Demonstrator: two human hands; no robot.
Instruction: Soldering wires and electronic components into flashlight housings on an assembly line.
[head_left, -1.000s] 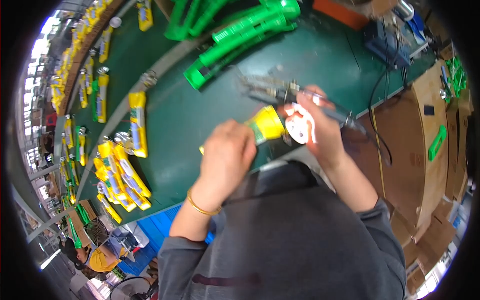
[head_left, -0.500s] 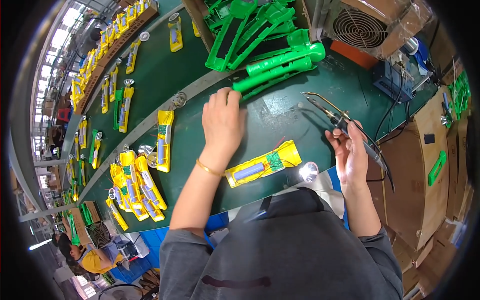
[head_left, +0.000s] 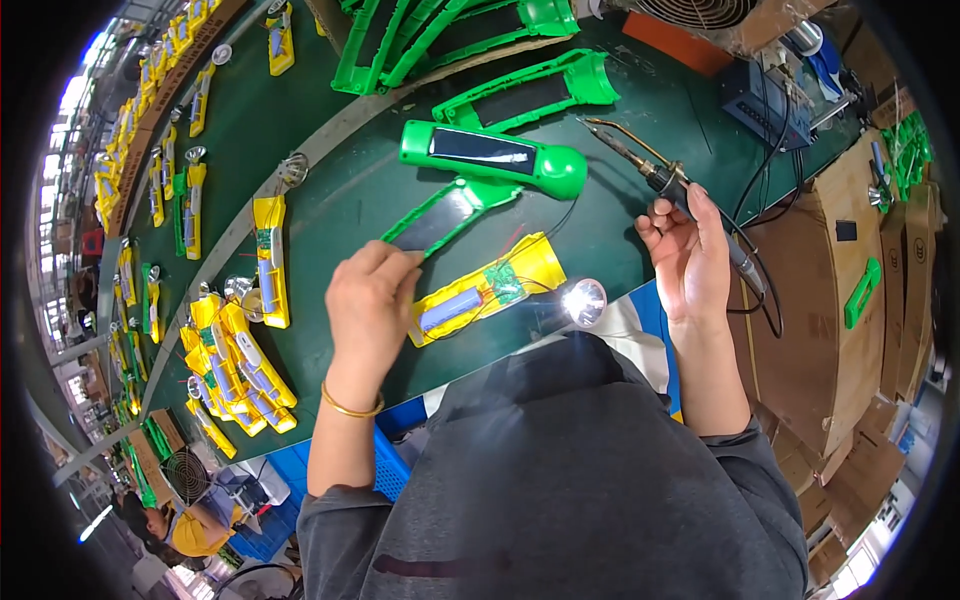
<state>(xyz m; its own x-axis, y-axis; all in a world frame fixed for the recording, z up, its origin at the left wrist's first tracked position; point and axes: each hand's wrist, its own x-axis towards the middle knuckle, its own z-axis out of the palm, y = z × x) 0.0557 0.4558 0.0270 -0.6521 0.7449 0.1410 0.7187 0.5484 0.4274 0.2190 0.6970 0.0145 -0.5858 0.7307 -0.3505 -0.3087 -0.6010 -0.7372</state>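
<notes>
My left hand [head_left: 368, 300] pinches the near end of an open green plastic housing half [head_left: 495, 192], tilted over the green worktop. Just under it lies a yellow housing half [head_left: 540, 262] with a blue cylindrical battery [head_left: 452, 310], a small green circuit board [head_left: 503, 282] and thin wires. Beside its right end a round reflector lamp [head_left: 584, 302] glows. In my right hand [head_left: 692, 265] is a soldering iron [head_left: 662, 180] with a curved brass tube along its tip, which points up and left, clear of the parts. A green flashlight shell [head_left: 560, 170] with a dark panel lies beyond the held piece.
More green housings [head_left: 590, 80] lie at the far side. Several yellow assemblies [head_left: 215, 345] are piled on the left, others beyond a grey strip [head_left: 225, 235]. At the right stand a blue soldering station [head_left: 765, 105] with black cables and cardboard boxes [head_left: 790, 300]. Another person [head_left: 195, 530] sits lower left.
My left hand has drawn a green housing half toward me from the far group, moving left and nearer. The green shell now shows its dark panel. My right hand still holds the soldering iron.
</notes>
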